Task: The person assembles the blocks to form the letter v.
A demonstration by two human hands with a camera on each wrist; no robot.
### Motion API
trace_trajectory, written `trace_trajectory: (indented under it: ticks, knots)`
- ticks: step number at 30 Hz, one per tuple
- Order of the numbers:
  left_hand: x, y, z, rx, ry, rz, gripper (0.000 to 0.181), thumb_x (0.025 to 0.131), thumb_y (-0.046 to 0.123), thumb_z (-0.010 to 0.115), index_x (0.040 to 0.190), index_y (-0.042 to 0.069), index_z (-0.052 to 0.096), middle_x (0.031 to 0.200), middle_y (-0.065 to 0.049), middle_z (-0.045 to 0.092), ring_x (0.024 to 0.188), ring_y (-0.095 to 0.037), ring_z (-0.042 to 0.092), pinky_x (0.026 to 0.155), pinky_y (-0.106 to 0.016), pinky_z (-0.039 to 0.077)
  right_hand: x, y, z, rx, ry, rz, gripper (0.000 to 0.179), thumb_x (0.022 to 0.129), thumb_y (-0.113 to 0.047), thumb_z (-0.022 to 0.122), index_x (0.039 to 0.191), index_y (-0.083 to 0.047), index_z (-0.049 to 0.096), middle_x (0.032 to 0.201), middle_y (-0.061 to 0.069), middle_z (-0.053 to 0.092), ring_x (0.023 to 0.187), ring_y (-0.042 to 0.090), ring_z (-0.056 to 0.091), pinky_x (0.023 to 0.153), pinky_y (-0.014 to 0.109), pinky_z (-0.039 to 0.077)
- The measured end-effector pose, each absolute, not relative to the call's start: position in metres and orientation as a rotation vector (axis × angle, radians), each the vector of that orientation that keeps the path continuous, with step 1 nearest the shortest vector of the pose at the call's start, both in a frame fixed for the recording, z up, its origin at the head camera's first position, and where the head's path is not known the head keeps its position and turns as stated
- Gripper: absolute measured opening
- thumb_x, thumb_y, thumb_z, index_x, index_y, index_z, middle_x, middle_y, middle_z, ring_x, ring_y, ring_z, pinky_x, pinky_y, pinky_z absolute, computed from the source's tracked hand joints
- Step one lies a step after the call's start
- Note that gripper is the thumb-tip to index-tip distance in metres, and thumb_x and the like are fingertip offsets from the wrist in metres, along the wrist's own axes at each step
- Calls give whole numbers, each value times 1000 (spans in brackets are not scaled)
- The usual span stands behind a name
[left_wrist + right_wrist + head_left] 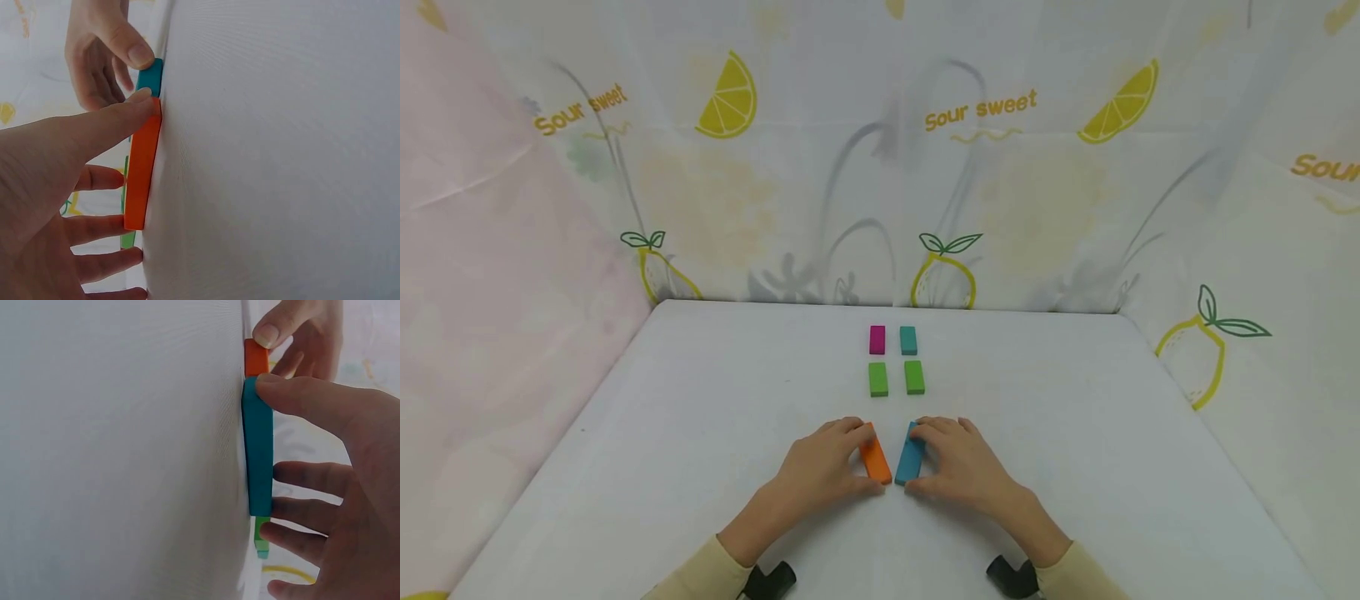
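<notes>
An orange block [876,460] lies on the white table, tilted slightly, with my left hand [820,468] pinching it lengthwise. In the left wrist view the thumb presses the near end of the orange block [142,165], and fingers touch its side and far end. Just to its right my right hand [970,468] grips a blue block [912,455] in the same manner. The right wrist view has the right thumb on the near end of the blue block [259,447] and fingertips along its side. The near ends of both blocks are close together, a narrow gap between them.
Beyond the hands, two green blocks [877,380] stand side by side. Farther back are a magenta block [877,340] and a teal block [908,341]. A lemon-print cloth [820,183] hangs behind the white table [700,392] and along its sides.
</notes>
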State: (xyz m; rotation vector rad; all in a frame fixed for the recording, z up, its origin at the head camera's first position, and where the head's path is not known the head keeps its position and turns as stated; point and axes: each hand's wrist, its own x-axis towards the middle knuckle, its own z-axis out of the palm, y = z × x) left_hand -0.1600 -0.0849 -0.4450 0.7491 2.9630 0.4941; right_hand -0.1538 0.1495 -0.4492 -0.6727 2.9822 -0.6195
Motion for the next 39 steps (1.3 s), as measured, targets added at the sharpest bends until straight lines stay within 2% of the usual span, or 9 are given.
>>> trace_trajectory:
  ticks: [11,18,32,39]
  knots:
    - [-160,-85,-446,752,2967,487,65,72,60,81,123,23,64,127,-2,63,112,-22,62,78,-41,59,-150,144,-445,-646,3007,-572,66,74,-48,83,127,-14,64,137,8,62,130,29,54,108,61,37]
    - [-160,-85,-447,768,2983,493,65,72,60,81,122,23,64,125,-2,64,111,-22,62,78,-40,59,-151,144,-445,-639,2995,-562,68,74,-49,83,129,-14,62,138,7,61,130,29,54,108,63,36]
    - [-158,-85,-451,748,2990,478,68,74,61,78,128,22,63,138,-6,60,125,-26,59,86,-44,59,-152,145,-443,-611,2975,-548,67,74,-54,80,129,-18,63,139,4,60,136,29,48,110,68,32]
    - [-155,-85,-449,750,2993,471,63,76,61,77,125,24,63,144,-5,56,128,-25,58,83,-43,59,-153,146,-443,-598,2967,-557,65,76,-54,79,128,-18,64,142,4,58,139,32,46,112,67,30]
